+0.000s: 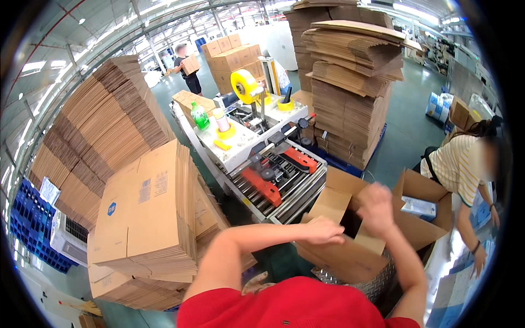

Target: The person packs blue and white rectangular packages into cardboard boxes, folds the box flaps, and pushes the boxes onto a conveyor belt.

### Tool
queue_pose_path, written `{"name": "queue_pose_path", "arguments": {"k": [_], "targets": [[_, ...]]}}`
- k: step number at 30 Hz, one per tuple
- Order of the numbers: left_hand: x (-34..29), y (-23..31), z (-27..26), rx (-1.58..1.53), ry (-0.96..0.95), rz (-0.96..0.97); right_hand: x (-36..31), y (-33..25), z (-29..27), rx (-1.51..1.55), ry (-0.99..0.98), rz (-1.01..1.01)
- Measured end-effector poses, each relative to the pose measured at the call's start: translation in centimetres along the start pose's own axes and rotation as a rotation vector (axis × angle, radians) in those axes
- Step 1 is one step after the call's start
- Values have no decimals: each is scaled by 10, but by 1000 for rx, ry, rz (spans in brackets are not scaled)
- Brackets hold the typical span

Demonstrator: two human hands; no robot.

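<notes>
Cardboard box [342, 261], left hand [322, 230] curled at its rim, right hand [376, 210] blurred; either grip unclear.

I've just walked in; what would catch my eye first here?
Probably the bright red shirt at the bottom edge, with the left hand and right hand at an open cardboard box. Near the middle, a big yellow tape roll stands on a white machine, and tall stacks of flattened cardboard rise on either side.

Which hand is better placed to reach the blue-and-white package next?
Right, probably: the right hand is nearer the package, while the left hand sits farther left, at the nearer open carton.
</notes>
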State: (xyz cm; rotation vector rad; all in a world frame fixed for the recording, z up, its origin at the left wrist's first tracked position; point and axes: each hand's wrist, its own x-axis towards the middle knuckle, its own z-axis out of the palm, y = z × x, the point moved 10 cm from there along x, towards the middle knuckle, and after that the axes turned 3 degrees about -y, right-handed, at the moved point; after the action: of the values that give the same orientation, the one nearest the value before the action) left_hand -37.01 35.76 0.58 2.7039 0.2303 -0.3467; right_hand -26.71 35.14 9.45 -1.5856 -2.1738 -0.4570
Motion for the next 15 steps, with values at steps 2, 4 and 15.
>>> {"name": "queue_pose_path", "arguments": {"k": [2, 4, 15], "targets": [[33, -21, 23, 91, 161, 84, 10, 59, -33, 30, 90, 275], [57, -24, 65, 311, 390, 254, -23, 105, 9, 158, -453, 716], [34, -72, -47, -549, 1091, -35, -287, 131, 35, -110, -307, 1152]]}}
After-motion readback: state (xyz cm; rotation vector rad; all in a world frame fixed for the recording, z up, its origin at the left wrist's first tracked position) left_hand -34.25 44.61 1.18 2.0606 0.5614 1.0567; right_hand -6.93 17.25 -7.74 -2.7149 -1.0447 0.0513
